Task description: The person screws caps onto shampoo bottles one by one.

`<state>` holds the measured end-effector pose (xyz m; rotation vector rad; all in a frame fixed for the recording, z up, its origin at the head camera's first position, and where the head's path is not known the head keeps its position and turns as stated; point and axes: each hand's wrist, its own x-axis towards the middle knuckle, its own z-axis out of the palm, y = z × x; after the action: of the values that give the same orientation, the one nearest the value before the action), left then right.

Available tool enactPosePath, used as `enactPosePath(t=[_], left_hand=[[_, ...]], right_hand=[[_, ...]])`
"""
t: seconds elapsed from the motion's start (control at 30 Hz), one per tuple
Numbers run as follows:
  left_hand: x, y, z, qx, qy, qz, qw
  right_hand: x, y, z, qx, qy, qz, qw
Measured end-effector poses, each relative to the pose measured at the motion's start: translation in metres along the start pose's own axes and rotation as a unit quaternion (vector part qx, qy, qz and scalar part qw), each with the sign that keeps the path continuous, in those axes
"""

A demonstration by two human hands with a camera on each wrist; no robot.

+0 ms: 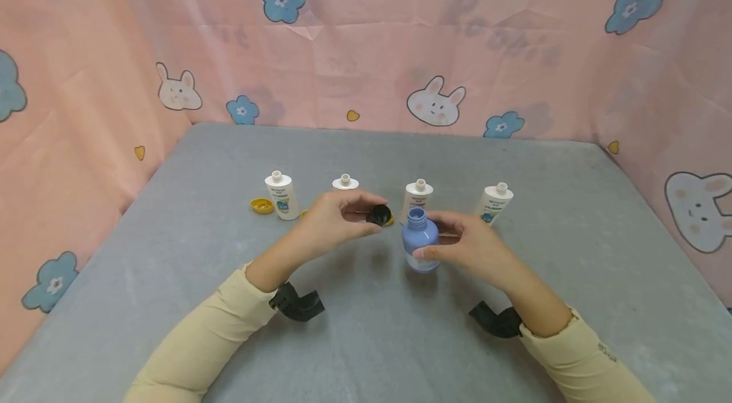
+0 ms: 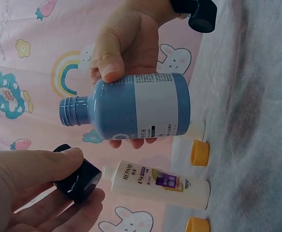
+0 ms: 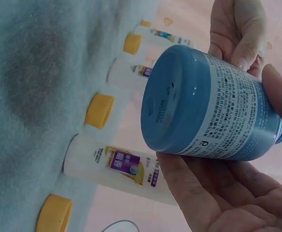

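My left hand (image 1: 327, 225) pinches a black cap (image 1: 378, 215) between thumb and fingers, its hollow side partly visible in the head view. To its right, my right hand (image 1: 477, 249) grips a blue bottle (image 1: 420, 239) round its side. The bottle is held upright above the table, its threaded neck (image 2: 73, 111) uncapped. A gap separates cap and bottle. In the right wrist view the bottle's base (image 3: 167, 96) and printed label (image 3: 225, 104) show. Behind the hands stands a white bottle (image 1: 416, 193), partly hidden by the blue one.
Several white uncapped bottles stand in a row across the grey table (image 1: 366, 339), among them one at left (image 1: 282, 196) and one at right (image 1: 495, 199). Yellow caps, such as this yellow cap (image 1: 262, 206), lie beside them. A pink printed curtain (image 1: 354, 60) encloses the table.
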<state>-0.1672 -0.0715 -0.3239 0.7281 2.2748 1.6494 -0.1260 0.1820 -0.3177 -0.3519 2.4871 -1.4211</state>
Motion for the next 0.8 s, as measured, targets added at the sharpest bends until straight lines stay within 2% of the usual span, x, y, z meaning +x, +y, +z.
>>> enactPosePath(t=[0.3, 0.5, 0.8], left_hand=[[-0.0027, 0.0021, -0.001, 0.001, 0.004, -0.011, 0.9999], [-0.0035, 0.0056, -0.0007, -0.024, 0.009, -0.031, 0.9992], [-0.0042, 0.0064, -0.0017, -0.028, 0.008, -0.016, 0.9994]], right_hand=[[0.0015, 0.0021, -0.0005, 0.002, 0.001, 0.016, 1.0], [0.001, 0.0011, -0.0004, 0.013, -0.002, 0.009, 1.0], [-0.0019, -0.0011, -0.0002, 0.001, 0.003, 0.012, 1.0]])
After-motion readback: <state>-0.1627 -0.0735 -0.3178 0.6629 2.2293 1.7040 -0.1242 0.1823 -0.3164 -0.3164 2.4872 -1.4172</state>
